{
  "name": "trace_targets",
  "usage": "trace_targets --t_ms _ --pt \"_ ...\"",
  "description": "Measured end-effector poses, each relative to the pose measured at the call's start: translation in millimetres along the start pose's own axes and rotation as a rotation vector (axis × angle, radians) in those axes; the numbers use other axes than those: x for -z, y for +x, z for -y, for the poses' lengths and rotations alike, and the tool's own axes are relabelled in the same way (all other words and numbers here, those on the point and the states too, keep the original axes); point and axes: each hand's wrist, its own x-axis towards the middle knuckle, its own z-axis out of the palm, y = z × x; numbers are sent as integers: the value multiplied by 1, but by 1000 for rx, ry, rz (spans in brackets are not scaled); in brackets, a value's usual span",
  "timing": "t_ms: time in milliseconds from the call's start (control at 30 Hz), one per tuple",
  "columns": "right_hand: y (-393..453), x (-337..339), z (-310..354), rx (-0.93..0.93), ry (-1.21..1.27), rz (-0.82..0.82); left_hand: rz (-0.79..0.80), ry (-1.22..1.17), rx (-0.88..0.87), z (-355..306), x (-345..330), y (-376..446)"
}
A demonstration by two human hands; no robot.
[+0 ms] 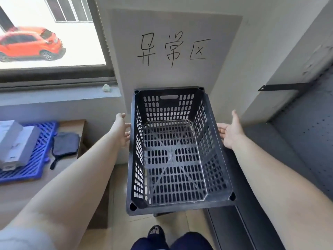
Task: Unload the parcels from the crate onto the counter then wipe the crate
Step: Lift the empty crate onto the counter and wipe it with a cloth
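Dark slotted crate (173, 150) held up mid-frame, nothing inside, floor visible under its near edge. Left hand (124, 131) against the left rim, right hand (229, 133) against the right rim, fingers relaxed and spread; whether any curl under the rim, cannot tell. Parcels (15, 143) stacked on a blue pallet (36, 159) on the counter (72, 124) at left, well apart from the crate, beside a dark cloth (65, 143). Grey shelving (297, 141) close on the right.
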Motion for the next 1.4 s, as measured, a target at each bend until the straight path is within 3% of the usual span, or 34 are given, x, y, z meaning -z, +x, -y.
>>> trace_targets --t_ms 433,733,800,833,933,1000,1100,1300,1400 --pt "97 -1 19 -122 16 53 -22 -288 104 15 -37 57" --pt "131 12 10 -126 -72 48 -69 -220 41 32 -57 75" --pt "134 6 0 -37 -213 11 -150 -89 -52 41 -61 80" --pt "136 5 -5 50 -420 -33 -206 67 -121 48 -63 81" --pt "132 6 -26 367 -1254 -78 -330 895 -393 81 -66 81" --pt "126 12 -39 477 -1503 -47 -377 1230 -544 104 -65 81" --pt "129 21 -53 558 -1692 -63 -406 1358 -591 117 -63 86" --pt "135 17 -52 627 -1766 -36 -476 1614 -620 115 -70 91" --pt "136 18 -53 632 -1795 -35 -436 1659 -678 116 -70 89"
